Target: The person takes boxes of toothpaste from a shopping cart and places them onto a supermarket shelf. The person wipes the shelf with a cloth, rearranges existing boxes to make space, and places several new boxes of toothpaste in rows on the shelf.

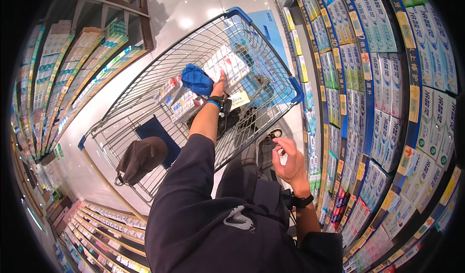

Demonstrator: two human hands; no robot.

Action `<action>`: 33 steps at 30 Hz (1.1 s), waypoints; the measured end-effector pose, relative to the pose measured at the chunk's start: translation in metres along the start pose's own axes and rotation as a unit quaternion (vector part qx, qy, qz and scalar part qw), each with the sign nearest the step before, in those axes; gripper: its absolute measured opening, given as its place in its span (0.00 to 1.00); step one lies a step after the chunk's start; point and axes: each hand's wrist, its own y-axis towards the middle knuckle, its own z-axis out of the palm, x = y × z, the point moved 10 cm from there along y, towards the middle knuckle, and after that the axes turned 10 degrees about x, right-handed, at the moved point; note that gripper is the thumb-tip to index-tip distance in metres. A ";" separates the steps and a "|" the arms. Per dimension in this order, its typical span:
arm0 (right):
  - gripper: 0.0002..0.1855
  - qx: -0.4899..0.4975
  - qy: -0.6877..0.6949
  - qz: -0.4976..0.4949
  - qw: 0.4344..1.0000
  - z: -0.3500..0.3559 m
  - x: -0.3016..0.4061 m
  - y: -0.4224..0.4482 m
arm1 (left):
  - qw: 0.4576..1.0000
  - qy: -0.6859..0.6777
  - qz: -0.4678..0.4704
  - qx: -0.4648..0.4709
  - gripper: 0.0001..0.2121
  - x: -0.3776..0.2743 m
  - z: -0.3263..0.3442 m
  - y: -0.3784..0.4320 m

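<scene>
My left hand (219, 86) reaches into a wire shopping cart (261, 42), between a bundle of blue cloth (197, 79) and a block of white boxes (229, 64). Its thumb lies against the boxes; the fingers are mostly hidden, so a grip cannot be told. More toothpaste-type cartons (183, 106) lie to its left, and a yellow and white box (240, 98) is just right of the wrist. Outside the cart, my right hand (290, 160) hangs with bent fingers and nothing visible in it. A dark cap (145, 156) rests at the cart's handle end beside a blue panel (154, 131).
Tall shelves of toothpaste boxes (385, 127) stand close on the right. Another shelf unit (87, 55) stands beyond the cart at the left, and lower shelves (105, 233) are at the bottom left. A shoe (275, 133) shows beside the cart.
</scene>
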 end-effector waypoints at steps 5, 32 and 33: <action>0.30 0.030 0.022 0.017 0.999 -0.006 -0.010 -0.001 | 0.998 0.034 -0.033 -0.028 0.63 0.035 -0.059 0.036; 0.20 -0.100 -0.011 0.171 0.980 -0.044 -0.035 -0.005 | 0.917 0.221 0.331 -0.007 0.40 -0.138 -0.023 -0.270; 0.20 -0.141 0.060 0.193 0.969 -0.045 -0.043 -0.012 | 0.853 0.338 0.396 -0.024 0.40 -0.156 -0.018 -0.308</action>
